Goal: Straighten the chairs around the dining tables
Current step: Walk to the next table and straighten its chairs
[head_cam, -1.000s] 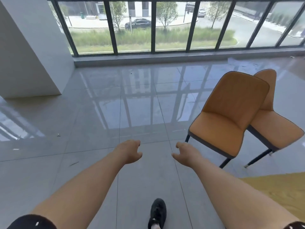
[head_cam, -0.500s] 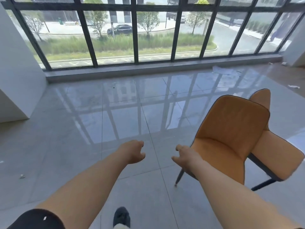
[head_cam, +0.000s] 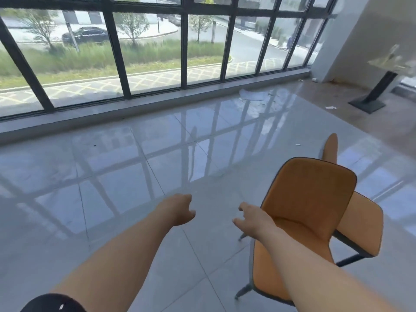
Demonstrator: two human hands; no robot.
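An orange chair (head_cam: 310, 199) with dark edging and dark legs stands on the tiled floor at the lower right, its backrest turned toward me. A second orange chair (head_cam: 362, 224) sits just behind it, partly hidden. My right hand (head_cam: 252, 218) hovers at the left edge of the near chair's seat, fingers loosely curled and apart, holding nothing. My left hand (head_cam: 180, 209) is stretched out over bare floor to the left of the chairs, fingers loosely curled, also holding nothing.
A wall of tall dark-framed windows (head_cam: 184, 52) runs across the back above a low sill. At the far right stands a pedestal table (head_cam: 378, 86) with a dark base beside a white wall. Scraps of litter (head_cam: 331, 107) lie on the glossy grey tiles.
The view has swung right and nearer to the chairs, bringing the pedestal table into sight. My right hand now overlaps the near chair's seat edge. Both hands stay empty.
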